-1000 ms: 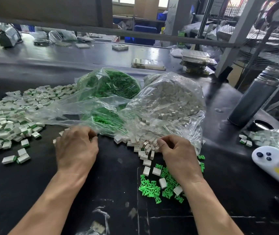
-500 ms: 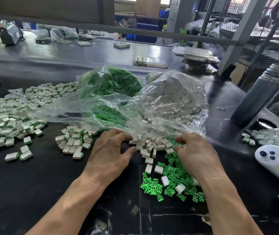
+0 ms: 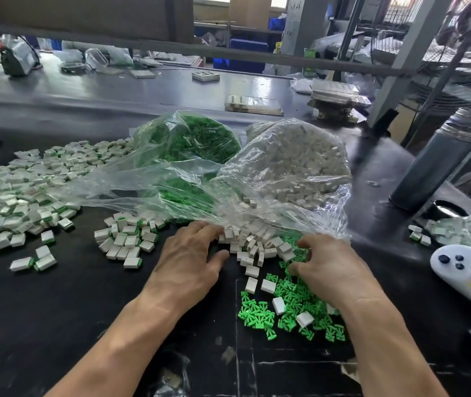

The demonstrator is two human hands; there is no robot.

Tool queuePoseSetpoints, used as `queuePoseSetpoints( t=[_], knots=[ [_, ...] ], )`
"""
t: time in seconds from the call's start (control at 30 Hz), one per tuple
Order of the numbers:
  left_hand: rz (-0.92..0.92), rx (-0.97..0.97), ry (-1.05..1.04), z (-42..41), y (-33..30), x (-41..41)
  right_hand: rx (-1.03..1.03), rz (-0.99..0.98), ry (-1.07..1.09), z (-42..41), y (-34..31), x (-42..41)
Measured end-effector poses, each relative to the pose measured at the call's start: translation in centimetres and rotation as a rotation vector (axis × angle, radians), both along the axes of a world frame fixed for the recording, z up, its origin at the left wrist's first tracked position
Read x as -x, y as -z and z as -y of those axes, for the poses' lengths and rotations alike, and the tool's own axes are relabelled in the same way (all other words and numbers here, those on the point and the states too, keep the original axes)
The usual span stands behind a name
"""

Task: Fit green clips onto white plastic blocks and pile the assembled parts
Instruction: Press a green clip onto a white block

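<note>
The left hand [image 3: 189, 263] lies palm down on the black worktop [image 3: 56, 310]. Its fingers are spread and loose, with the tips at the edge of the spilled heap of small white plastic blocks [image 3: 252, 247]. The right hand [image 3: 327, 266] is on the other side of that heap, fingers bent down into the loose bright green plastic clips [image 3: 291, 308]; whether it holds one I cannot tell. Behind the heap stand a clear bag of white blocks [image 3: 291, 167] and a clear bag of green clips [image 3: 191, 138]. Left of the heap lie finished white-and-green parts [image 3: 126, 242].
</note>
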State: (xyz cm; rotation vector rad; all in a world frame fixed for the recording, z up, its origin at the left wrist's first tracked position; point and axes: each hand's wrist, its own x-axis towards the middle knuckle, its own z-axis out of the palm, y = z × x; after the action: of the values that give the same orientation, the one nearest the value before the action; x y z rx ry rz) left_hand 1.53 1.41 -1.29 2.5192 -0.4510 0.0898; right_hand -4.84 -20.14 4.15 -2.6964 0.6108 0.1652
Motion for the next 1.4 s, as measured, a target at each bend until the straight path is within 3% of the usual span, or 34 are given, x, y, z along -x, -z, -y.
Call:
queuePoseSetpoints(
  t=[0.4, 0.8, 1.07, 1.4],
  knots=[
    [-0.090, -0.040, 0.046, 0.4, -0.6, 0.7, -0.036, 0.175, -0.098, -1.8, 2.0, -1.0],
    [-0.148, 0.095, 0.062, 0.4, -0.3, 0.6, -0.308, 0.348, -0.174, -2.2, 2.6, -1.0],
    [-0.126, 0.172, -0.005, 0.1, -0.4, 0.6, -0.471, 0.366, -0.104, -2.0, 2.8, -1.2],
    [-0.093, 0.018, -0.123, 0.1, -0.8, 0.7, -0.539, 0.497, -0.053, -1.8, 3.6, -1.4]
  ],
)
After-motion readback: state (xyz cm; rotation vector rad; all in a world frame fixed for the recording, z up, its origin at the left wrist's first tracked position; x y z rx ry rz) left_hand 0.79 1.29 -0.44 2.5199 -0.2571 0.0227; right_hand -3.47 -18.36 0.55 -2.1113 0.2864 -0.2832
